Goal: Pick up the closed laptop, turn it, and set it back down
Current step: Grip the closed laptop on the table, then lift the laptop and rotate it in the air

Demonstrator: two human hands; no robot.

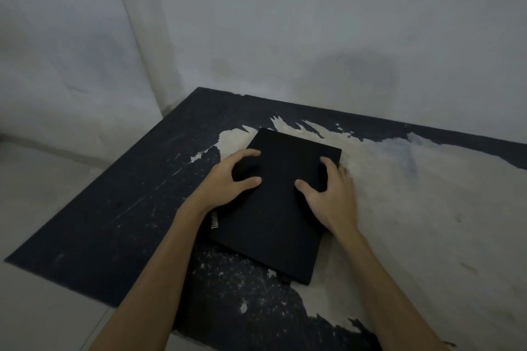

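A worn dark table (114,208) is set into the corner of two pale walls (313,23), its coating peeled away over much of the right side so that a light underlayer is exposed. The table's near and right edges are cut off by the frame, so its full extent cannot be judged.

The closed laptop (273,208) is laid flat near the table's middle, skewed, with one short end pointing toward the back wall and the other toward the person. A small printed logo is seen along its left edge, partly covered by a wrist and too blurred to be read with confidence. A small dark stub is seen at the near corner; what it is cannot be told.

The laptop is bracketed from both long sides, which is judged to suit a lift and turn of a broad, flat thing. The left hand (228,179) is spread wide over the left edge, thumb and forefinger resting on the lid. The right hand (330,194) is spread over the right edge, thumb and one finger on the lid, the remaining fingers curled down the side. Whether any fingertips are tucked under the base is hidden. No gap is made out beneath the laptop, so it is judged to be resting on the table, gripped lightly at most; in the dim light this cannot be settled.
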